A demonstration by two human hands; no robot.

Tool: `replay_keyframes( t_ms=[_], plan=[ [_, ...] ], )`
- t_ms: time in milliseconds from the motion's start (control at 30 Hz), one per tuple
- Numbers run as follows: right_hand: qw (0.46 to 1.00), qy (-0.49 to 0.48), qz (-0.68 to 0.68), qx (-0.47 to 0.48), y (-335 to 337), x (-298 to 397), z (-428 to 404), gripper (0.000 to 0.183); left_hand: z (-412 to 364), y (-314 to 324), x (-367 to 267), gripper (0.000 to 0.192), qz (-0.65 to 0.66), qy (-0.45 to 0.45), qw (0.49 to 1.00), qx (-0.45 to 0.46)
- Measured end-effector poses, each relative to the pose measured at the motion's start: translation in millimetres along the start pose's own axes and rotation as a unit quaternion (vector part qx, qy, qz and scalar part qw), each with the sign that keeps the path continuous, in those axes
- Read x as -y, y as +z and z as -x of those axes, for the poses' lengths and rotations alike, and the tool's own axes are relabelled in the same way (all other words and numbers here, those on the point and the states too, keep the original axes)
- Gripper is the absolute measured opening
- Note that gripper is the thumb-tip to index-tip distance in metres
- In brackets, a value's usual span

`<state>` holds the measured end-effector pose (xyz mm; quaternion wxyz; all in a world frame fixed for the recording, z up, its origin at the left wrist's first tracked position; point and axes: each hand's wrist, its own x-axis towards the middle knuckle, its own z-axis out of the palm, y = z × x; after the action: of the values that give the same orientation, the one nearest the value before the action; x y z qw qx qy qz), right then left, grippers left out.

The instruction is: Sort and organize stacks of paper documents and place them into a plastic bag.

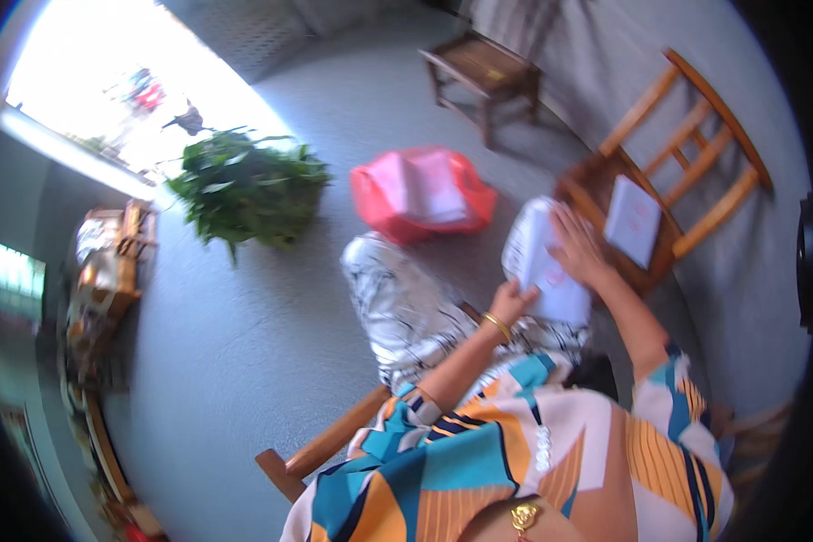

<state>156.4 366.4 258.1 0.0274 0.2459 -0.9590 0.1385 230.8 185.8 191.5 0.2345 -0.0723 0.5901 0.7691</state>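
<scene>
A white paper packet [557, 288] with reddish marks lies on my right thigh. My left hand [516, 301] grips its left edge, thumb on top; a gold bangle is on that wrist. My right hand [578, 245] rests flat on the packet's upper right part, fingers extended. Another white packet with red marks [632, 220] lies on the seat of a wooden chair [658, 279] to the right. Beyond my knees, a red plastic bag [406, 234] on the floor holds white and pinkish paper packets [438, 186]. What is inside the packets cannot be seen.
A small wooden stool [482, 64] stands by the wall at the top. A leafy green plant [244, 186] is on the floor near the bright doorway. Wooden furniture with things on it [125, 251] lines the left side. A wooden chair arm [339, 433] is beside me at lower left.
</scene>
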Motion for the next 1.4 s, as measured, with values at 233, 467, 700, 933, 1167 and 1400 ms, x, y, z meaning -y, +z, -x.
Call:
replay_keyframes(
  t_ms=[233,467,700,933,1167,1400],
  plan=[
    [0.998,-0.031,0.012,0.043,4,23,42,0.066,17,7,-16,0.018,0.062,-0.01,0.998,-0.004],
    [0.985,-0.063,-0.017,0.161,-19,70,104,0.072,21,8,-6,0.018,0.116,-0.026,0.993,0.028],
    [0.986,-0.065,-0.035,0.152,-14,44,95,0.07,14,7,-6,0.019,0.095,-0.025,0.994,0.041],
    [0.949,0.277,-0.133,-0.063,15,-73,51,0.049,19,-1,-17,0.021,0.083,-0.031,0.996,0.014],
    [0.834,0.549,-0.036,-0.046,58,-233,133,0.062,22,20,-23,0.032,0.012,-0.086,0.996,-0.004],
    [0.782,0.623,0.002,-0.001,26,-186,91,0.072,20,8,-10,0.034,0.106,-0.059,0.992,0.015]
  ],
)
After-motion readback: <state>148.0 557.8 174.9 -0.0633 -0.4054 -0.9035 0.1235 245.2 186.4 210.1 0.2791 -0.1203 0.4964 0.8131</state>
